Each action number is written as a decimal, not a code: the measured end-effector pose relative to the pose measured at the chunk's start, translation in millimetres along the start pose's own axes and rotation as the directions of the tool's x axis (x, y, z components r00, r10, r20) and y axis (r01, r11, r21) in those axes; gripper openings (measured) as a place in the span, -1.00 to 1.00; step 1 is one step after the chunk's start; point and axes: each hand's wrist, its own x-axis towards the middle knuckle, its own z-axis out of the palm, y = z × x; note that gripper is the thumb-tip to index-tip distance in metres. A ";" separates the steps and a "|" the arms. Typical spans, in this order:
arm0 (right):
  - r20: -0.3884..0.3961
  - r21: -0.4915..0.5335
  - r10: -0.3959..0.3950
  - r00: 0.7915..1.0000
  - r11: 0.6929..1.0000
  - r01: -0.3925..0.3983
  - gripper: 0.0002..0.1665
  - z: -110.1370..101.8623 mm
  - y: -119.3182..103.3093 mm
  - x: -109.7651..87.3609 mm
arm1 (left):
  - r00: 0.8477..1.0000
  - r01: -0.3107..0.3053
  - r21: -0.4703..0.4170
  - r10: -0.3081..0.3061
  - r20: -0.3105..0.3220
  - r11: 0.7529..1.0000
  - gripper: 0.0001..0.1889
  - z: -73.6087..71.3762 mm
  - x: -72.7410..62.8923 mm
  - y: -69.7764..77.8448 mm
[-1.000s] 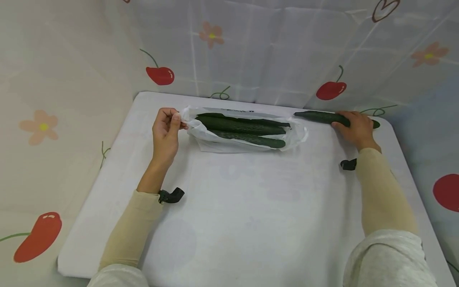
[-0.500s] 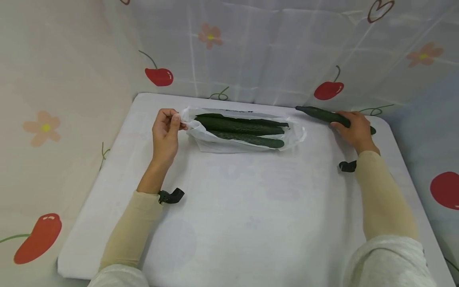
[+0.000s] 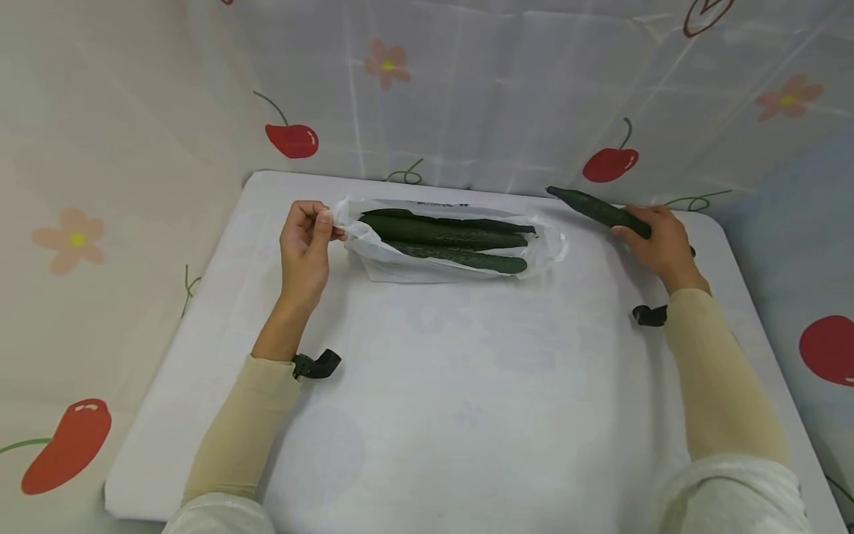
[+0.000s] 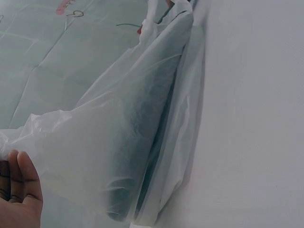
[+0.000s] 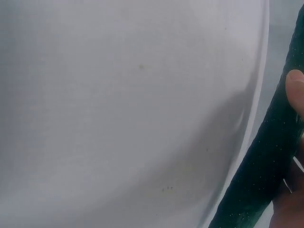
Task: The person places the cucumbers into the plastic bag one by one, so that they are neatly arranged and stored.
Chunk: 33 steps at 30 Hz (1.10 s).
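A white plastic bag [image 3: 427,272] lies near the far edge of the table, its opening spread wide. Inside it several dark green cucumbers [image 3: 454,236] lie side by side; through the thin plastic in the left wrist view one shows as a dim shape. My left hand [image 3: 305,248] pinches the left end of the bag between thumb and fingers. At the far right, my right hand [image 3: 660,245] grips a single cucumber [image 3: 590,206] around its lower part, the tip pointing up and left. In the right wrist view the thumb [image 5: 295,85] presses along that cucumber's dark skin.
A white cloth covers the table [image 3: 454,400]. Behind it hangs a patterned curtain [image 3: 480,89] with cherries and flowers, which also closes off the left and right sides. Small black cameras sit on both wrists.
The cucumber in my right hand has tilted, its far tip rising off the table. My left hand and the bag have stayed in place.
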 end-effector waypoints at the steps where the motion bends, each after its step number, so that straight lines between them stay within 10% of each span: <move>1: -0.001 -0.004 -0.008 1.000 1.000 0.008 -0.20 0.0 -0.7 -1.1 | 1.000 -0.003 0.000 0.003 0.002 1.000 -0.95 0.0 0.4 0.0; 33: -0.128 -0.028 -0.109 0.986 0.994 0.107 -0.32 -1.8 -22.5 -44.5 | 1.000 0.002 -0.001 -0.002 0.001 1.000 -0.92 -1.2 0.7 -0.5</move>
